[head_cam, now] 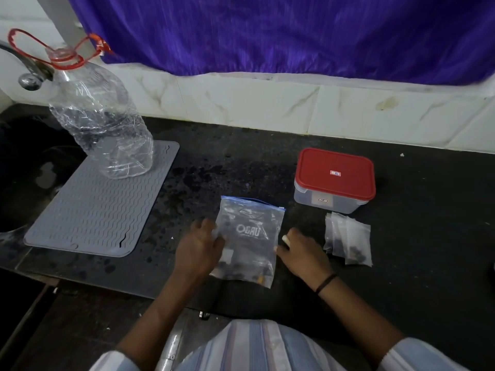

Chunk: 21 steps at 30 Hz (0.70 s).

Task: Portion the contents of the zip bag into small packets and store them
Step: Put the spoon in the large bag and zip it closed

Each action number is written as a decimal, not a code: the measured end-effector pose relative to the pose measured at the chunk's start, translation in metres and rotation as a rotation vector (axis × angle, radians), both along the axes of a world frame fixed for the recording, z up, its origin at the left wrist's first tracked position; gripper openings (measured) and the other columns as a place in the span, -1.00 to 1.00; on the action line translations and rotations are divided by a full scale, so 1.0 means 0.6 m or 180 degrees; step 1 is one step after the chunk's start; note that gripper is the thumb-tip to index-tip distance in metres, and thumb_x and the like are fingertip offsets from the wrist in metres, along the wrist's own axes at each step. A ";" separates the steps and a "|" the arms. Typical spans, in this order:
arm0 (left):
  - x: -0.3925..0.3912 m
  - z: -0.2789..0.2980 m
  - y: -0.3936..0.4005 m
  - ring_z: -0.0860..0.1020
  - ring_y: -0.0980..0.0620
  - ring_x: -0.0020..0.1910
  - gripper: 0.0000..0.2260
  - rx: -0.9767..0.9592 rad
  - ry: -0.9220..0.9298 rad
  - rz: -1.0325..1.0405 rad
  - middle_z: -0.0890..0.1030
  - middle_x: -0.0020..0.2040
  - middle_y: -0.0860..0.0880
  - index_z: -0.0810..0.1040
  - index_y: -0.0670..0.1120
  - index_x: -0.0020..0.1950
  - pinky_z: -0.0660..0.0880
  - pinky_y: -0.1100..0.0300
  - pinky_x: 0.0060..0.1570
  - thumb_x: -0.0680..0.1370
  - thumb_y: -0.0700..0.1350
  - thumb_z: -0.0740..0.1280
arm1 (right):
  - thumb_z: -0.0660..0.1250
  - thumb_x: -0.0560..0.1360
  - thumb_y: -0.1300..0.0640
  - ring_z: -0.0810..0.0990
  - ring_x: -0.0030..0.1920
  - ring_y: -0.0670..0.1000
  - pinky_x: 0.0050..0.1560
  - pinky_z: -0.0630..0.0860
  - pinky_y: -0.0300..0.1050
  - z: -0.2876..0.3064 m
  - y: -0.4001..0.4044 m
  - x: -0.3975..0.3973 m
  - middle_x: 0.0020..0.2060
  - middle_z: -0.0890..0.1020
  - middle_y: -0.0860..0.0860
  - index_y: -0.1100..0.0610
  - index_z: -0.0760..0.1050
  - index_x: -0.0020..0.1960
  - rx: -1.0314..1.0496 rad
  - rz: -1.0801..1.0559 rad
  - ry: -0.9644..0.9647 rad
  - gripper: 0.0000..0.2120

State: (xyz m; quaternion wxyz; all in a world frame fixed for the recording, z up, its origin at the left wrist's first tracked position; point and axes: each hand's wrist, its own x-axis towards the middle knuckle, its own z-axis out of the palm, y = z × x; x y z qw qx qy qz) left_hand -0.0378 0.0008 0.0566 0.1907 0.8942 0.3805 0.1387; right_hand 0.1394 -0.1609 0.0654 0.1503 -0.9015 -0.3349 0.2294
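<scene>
Both forearms reach forward from striped sleeves over a dark counter, the hands flanking a clear zip bag. The left hand rests against the bag's left edge, fingers loosely curled over it; whether it pinches the plastic cannot be told. The right hand lies palm down just beside the bag's right edge, fingers spread and relaxed, holding nothing; a dark band circles that wrist. Behind everything hangs a purple curtain above pale wall tiles. At the left a grey ribbed mat lies on the counter, and a crumpled clear bottle with a red neck ring stands on its far corner, well apart from the hands. Right of centre sits a box with a red lid, shut, its contents hidden. The zip bag lies flat in front of the person, blue seal at the far end, small dark pieces gathered at its near end. Right of the right hand, near the box, small packets overlap in a loose pile, each showing a few dark pieces at the bottom.
</scene>
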 end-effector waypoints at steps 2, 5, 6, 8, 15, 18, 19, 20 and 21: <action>0.050 0.005 0.006 0.57 -0.17 -0.16 -0.90 -0.0101 -0.0347 -0.0578 0.58 -0.09 -0.15 0.56 -0.19 0.00 0.46 0.10 -0.23 0.51 -0.22 0.39 | 0.28 0.56 -0.07 0.62 0.02 0.16 -0.16 0.44 -0.07 0.004 0.021 0.020 -0.02 0.63 0.09 0.09 0.37 -0.05 0.0033 -0.0130 -0.0055 -0.76; 0.125 -0.006 0.007 0.59 -0.15 -0.01 -0.82 -0.0062 -0.0489 -0.1192 0.62 0.01 -0.17 0.61 -0.22 0.08 0.55 -0.04 0.02 0.52 -0.28 0.30 | 0.29 0.56 -0.05 0.61 0.07 0.18 -0.12 0.43 -0.07 -0.001 0.055 0.051 0.04 0.63 0.11 0.14 0.49 0.06 0.0092 -0.0305 -0.0030 -0.75; 0.149 -0.013 0.006 0.59 -0.19 0.05 -0.77 0.0006 -0.0462 -0.1287 0.62 0.07 -0.22 0.60 -0.26 0.15 0.55 -0.07 0.10 0.52 -0.30 0.28 | 0.29 0.56 -0.04 0.61 0.07 0.17 -0.10 0.46 -0.05 -0.004 0.065 0.060 0.05 0.63 0.12 0.15 0.51 0.11 0.0120 -0.0367 -0.0013 -0.73; 0.189 -0.032 0.012 0.58 -0.30 0.16 -0.67 0.0160 -0.0305 -0.1328 0.60 0.18 -0.32 0.56 -0.34 0.25 0.52 -0.13 0.21 0.49 -0.35 0.32 | 0.28 0.58 0.00 0.61 0.04 0.14 -0.12 0.46 -0.06 -0.009 0.082 0.073 0.05 0.63 0.12 0.16 0.52 0.14 0.0182 -0.0508 0.0097 -0.74; 0.232 -0.071 0.028 0.41 -0.16 0.30 -0.65 0.0524 0.0805 -0.1280 0.43 0.37 -0.10 0.43 -0.06 0.43 0.35 -0.06 0.23 0.63 -0.13 0.24 | 0.31 0.56 0.07 0.59 0.05 0.17 -0.05 0.46 -0.05 -0.029 0.104 0.101 0.06 0.63 0.15 0.21 0.52 0.14 0.0346 -0.0955 0.0519 -0.76; 0.228 -0.073 0.030 0.51 -0.15 0.07 -0.80 0.0727 0.0388 -0.1332 0.55 0.10 -0.09 0.58 -0.05 0.16 0.38 -0.04 0.05 0.56 -0.17 0.31 | 0.33 0.54 0.10 0.60 0.01 0.17 -0.01 0.52 0.02 -0.033 0.107 0.101 0.00 0.63 0.14 0.17 0.53 0.04 0.0596 -0.1093 0.0679 -0.85; 0.227 -0.073 0.031 0.54 -0.15 -0.03 -0.84 0.0820 0.0254 -0.1342 0.57 0.01 -0.08 0.60 -0.05 0.07 0.39 -0.04 -0.02 0.52 -0.18 0.33 | 0.34 0.53 0.11 0.60 -0.03 0.16 -0.01 0.54 0.05 -0.035 0.107 0.100 -0.04 0.62 0.13 0.14 0.51 -0.01 0.0710 -0.1168 0.0754 -0.89; 0.225 -0.072 0.033 0.56 -0.14 -0.12 -0.87 0.0894 0.0144 -0.1314 0.59 -0.08 -0.07 0.61 -0.05 0.00 0.39 -0.04 -0.08 0.48 -0.18 0.34 | 0.34 0.53 0.11 0.60 -0.08 0.14 -0.04 0.56 0.08 -0.035 0.107 0.099 -0.09 0.61 0.13 0.14 0.50 -0.06 0.0834 -0.1227 0.0815 -0.91; 0.223 -0.071 0.035 0.56 -0.13 -0.17 -0.88 0.0922 0.0027 -0.1274 0.59 -0.13 -0.05 0.61 -0.04 -0.04 0.39 -0.03 -0.11 0.45 -0.14 0.34 | 0.34 0.52 0.12 0.59 -0.14 0.12 -0.08 0.57 0.09 -0.036 0.108 0.098 -0.14 0.61 0.13 0.16 0.49 -0.08 0.0956 -0.1262 0.0888 -0.90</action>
